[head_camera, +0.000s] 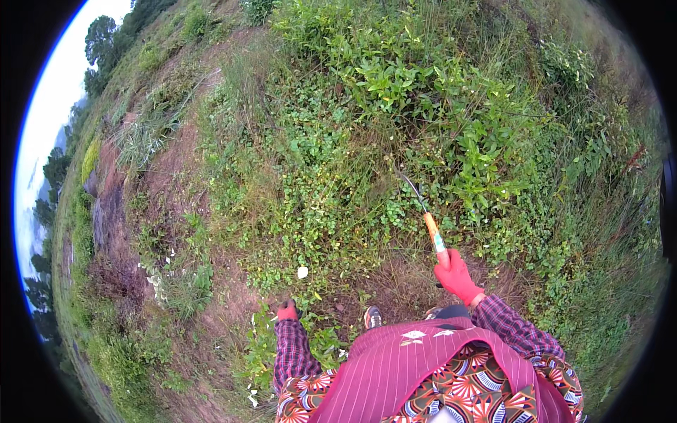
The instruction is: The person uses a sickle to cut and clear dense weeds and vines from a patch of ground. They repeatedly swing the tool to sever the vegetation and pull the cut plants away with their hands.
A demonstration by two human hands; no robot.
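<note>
My right hand, in a red glove, grips the wooden handle of a sickle. Its thin curved blade points up and left, over low leafy weeds and just left of a leafy shrub. The blade's tip is hard to make out among the stems. My left hand, in a red and dark glove, hangs low at the left, above green leaves beside my body. Whether its fingers hold anything cannot be told.
One shoe shows on the ground below my apron; another is partly hidden. Bare reddish soil runs along the left, with cut-looking grass lying on it. Dense shrubs stand ahead, and tall grass at the right.
</note>
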